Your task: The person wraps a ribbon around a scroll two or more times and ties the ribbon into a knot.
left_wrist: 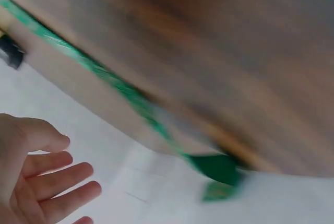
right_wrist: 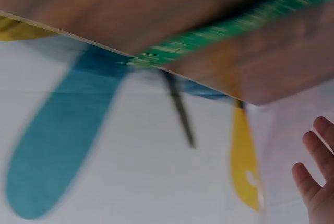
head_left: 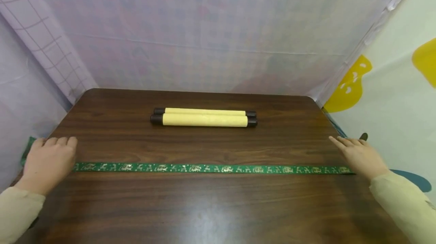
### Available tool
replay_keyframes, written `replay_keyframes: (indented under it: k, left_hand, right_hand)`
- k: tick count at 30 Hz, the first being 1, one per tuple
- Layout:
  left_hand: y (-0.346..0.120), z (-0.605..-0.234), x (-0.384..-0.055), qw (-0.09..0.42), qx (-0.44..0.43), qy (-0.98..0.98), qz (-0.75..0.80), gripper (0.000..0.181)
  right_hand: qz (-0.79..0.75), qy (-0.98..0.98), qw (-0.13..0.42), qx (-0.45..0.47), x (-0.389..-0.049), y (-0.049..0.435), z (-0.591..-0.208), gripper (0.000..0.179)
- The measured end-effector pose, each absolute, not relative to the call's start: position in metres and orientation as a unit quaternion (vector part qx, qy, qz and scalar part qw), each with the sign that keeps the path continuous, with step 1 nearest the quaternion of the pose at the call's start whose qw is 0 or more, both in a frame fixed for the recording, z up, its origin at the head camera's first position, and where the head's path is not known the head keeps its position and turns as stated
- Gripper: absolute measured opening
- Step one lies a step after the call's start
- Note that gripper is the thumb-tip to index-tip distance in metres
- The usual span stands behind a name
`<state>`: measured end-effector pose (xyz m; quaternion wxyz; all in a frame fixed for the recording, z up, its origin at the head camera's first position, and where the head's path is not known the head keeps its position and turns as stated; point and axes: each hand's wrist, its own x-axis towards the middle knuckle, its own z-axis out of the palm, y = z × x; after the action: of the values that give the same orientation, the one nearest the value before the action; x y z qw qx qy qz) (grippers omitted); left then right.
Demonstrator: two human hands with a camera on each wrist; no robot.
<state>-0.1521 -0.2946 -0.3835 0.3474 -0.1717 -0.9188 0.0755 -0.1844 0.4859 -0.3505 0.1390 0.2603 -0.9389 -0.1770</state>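
A long green ribbon (head_left: 211,168) with a shiny printed pattern lies stretched straight across the brown table. In the left wrist view its end (left_wrist: 216,169) folds over the table's edge and hangs down. My left hand (head_left: 51,162) is over the ribbon's left end in the head view. Its fingers (left_wrist: 62,182) are loosely spread, apart from the ribbon and holding nothing. Near the other end is my right hand (head_left: 362,157), fingers (right_wrist: 318,151) extended with nothing in them. The ribbon (right_wrist: 182,46) runs out to the table edge in the right wrist view.
Two yellow rolls (head_left: 204,119) with dark end caps lie side by side toward the back of the wood-grain table (head_left: 204,206). Pale cloth (head_left: 204,28) hangs behind it. White cloth with yellow and blue shapes (head_left: 347,86) hangs at the right.
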Motion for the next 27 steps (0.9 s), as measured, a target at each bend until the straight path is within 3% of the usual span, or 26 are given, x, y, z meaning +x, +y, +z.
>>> replay_keyframes:
  k: [4, 8, 15, 27]
  left_hand:
    - [-0.264, -0.378, -0.171, 0.371, -0.207, -0.903, 0.062, 0.022]
    - [-0.232, -0.375, -0.186, 0.364, -0.207, -0.907, 0.047, 0.034]
    - [-0.185, -0.37, -0.209, 0.39, -0.224, -0.893, 0.035, 0.031]
    - [-0.14, -0.373, -0.236, 0.35, -0.21, -0.913, 0.028, 0.03]
  right_hand:
    - [-0.148, -0.933, 0.168, 0.281, -0.204, 0.457, -0.339, 0.06]
    - [-0.135, -0.926, 0.193, 0.296, -0.225, 0.426, -0.332, 0.056]
    - [-0.087, -0.913, 0.238, 0.318, -0.253, 0.368, -0.334, 0.049]
    - [-0.006, -0.952, 0.153, 0.267, -0.281, 0.3, -0.34, 0.047]
